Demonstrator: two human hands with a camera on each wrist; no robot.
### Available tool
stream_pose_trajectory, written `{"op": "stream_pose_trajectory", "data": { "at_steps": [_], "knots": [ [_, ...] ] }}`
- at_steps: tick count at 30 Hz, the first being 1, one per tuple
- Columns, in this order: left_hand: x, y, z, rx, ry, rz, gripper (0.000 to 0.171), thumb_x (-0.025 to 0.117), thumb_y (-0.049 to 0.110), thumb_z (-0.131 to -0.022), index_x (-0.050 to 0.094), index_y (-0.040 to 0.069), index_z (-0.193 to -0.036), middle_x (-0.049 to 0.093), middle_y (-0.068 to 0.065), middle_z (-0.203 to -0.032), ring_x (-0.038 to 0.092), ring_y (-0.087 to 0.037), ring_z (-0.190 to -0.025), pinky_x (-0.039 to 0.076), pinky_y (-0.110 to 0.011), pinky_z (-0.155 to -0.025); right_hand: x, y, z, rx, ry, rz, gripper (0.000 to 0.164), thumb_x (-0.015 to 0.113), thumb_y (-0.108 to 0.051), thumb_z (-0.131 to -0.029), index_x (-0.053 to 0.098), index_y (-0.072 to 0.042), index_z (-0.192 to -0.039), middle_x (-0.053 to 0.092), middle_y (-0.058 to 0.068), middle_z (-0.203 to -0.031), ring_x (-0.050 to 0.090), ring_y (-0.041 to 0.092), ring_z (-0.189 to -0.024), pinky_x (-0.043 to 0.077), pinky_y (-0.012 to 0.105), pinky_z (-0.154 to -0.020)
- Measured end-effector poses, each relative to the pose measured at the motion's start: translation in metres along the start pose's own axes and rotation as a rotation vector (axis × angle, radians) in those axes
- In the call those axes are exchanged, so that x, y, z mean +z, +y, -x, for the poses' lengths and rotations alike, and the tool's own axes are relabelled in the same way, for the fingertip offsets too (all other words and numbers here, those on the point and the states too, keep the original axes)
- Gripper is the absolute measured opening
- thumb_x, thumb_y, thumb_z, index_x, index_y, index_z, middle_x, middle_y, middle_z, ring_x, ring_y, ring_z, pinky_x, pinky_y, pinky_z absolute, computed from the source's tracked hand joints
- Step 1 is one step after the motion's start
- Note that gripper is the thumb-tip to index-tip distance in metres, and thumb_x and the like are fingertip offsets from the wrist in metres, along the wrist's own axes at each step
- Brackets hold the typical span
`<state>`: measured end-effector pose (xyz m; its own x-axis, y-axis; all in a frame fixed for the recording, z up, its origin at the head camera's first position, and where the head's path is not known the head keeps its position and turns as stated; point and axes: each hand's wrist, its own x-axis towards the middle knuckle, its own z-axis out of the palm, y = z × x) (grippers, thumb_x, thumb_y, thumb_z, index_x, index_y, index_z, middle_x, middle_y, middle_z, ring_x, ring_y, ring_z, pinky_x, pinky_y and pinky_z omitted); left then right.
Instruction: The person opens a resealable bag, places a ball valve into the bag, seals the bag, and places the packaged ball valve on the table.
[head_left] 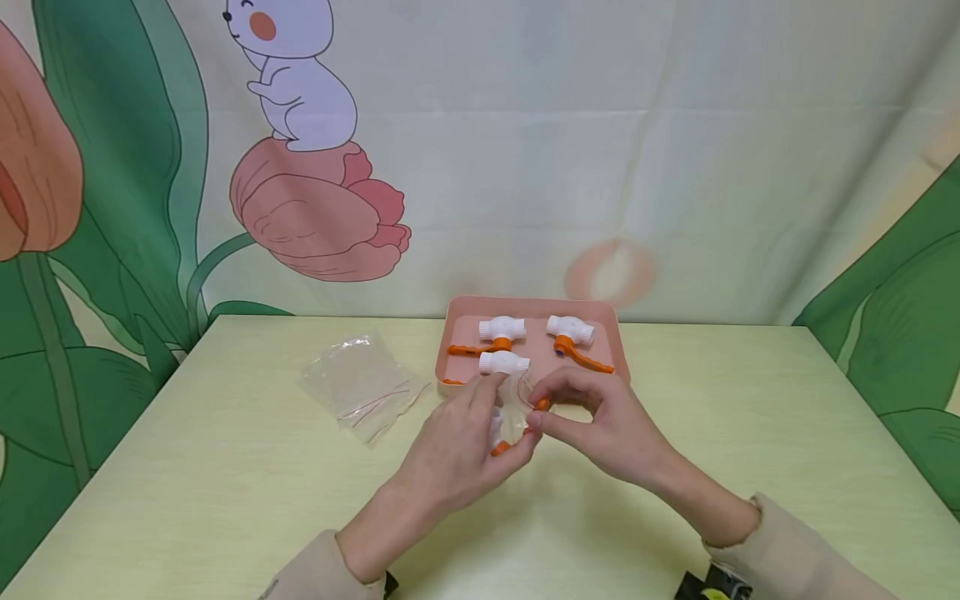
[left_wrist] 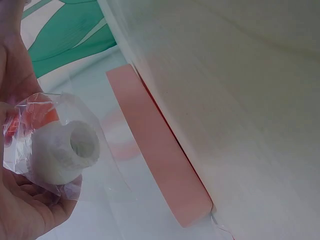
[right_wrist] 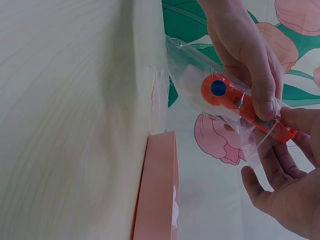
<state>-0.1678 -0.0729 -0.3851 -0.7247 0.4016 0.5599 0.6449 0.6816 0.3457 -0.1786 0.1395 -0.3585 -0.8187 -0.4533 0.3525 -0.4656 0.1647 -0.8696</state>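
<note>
A white ball valve (left_wrist: 62, 150) with an orange lever handle (right_wrist: 232, 97) sits inside a clear plastic zip bag (right_wrist: 192, 55). My left hand (head_left: 461, 442) holds the bag with the valve in it, its thumb lying along the handle in the right wrist view. With thumb and forefinger my right hand (head_left: 607, 421) pinches the end of the orange handle at the bag's mouth. Both hands are just in front of a pink tray (head_left: 532, 307). Fingers and wrinkled plastic partly hide the valve in the head view.
In the tray lie a white valve with an orange handle (head_left: 502, 327) at the back, another valve (head_left: 572, 328) at the right, and a third valve (head_left: 504, 362) nearer the front. A flat clear zip bag (head_left: 363, 379) lies left of the tray. A printed curtain (head_left: 510, 167) hangs behind the table (head_left: 262, 467).
</note>
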Motion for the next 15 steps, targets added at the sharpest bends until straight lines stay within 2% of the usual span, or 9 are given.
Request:
{"op": "stream_pose_trajectory", "data": {
  "at_steps": [4,7,11,15],
  "knots": [
    [0.0002,0.0002,-0.0006,-0.022,-0.021,0.01,0.06,0.073,0.04,-0.091,0.055,0.001,-0.133,0.06,-0.003,-0.104,0.056,-0.017,-0.077,0.055,-0.034,-0.074,0.0011,0.0007,-0.0004,-0.025,0.016,0.002,0.012,0.077,-0.003,-0.092,0.073,-0.013,-0.098,0.068,0.001,-0.094,0.068,0.024,-0.093,0.055,0.04,-0.093],
    [-0.0005,-0.0003,-0.0003,-0.072,-0.056,0.069,0.065,0.074,0.043,-0.092,0.052,0.003,-0.138,0.057,0.001,-0.102,0.056,-0.016,-0.081,0.055,-0.034,-0.077,0.0012,0.0015,-0.0007,-0.035,0.026,0.008,0.011,0.077,-0.002,-0.092,0.074,-0.011,-0.097,0.069,0.001,-0.092,0.068,0.023,-0.09,0.056,0.035,-0.09],
    [-0.001,-0.0031,0.0009,-0.186,-0.131,0.282,0.068,0.076,0.043,-0.093,0.046,0.009,-0.143,0.053,0.002,-0.097,0.055,-0.013,-0.078,0.053,-0.03,-0.07,0.0007,0.0012,-0.0014,-0.023,0.061,0.042,0.008,0.076,-0.003,-0.092,0.075,-0.009,-0.097,0.07,0.0,-0.091,0.069,0.022,-0.084,0.058,0.033,-0.083],
    [-0.0014,-0.0067,0.0012,-0.304,-0.181,0.522,0.059,0.069,0.038,-0.1,0.047,0.008,-0.145,0.056,0.001,-0.099,0.055,-0.013,-0.086,0.053,-0.031,-0.073,0.0002,0.0003,-0.0014,-0.003,0.088,0.081,0.006,0.076,-0.005,-0.093,0.075,-0.009,-0.097,0.071,0.0,-0.091,0.068,0.021,-0.079,0.059,0.031,-0.076]
  ]
}}
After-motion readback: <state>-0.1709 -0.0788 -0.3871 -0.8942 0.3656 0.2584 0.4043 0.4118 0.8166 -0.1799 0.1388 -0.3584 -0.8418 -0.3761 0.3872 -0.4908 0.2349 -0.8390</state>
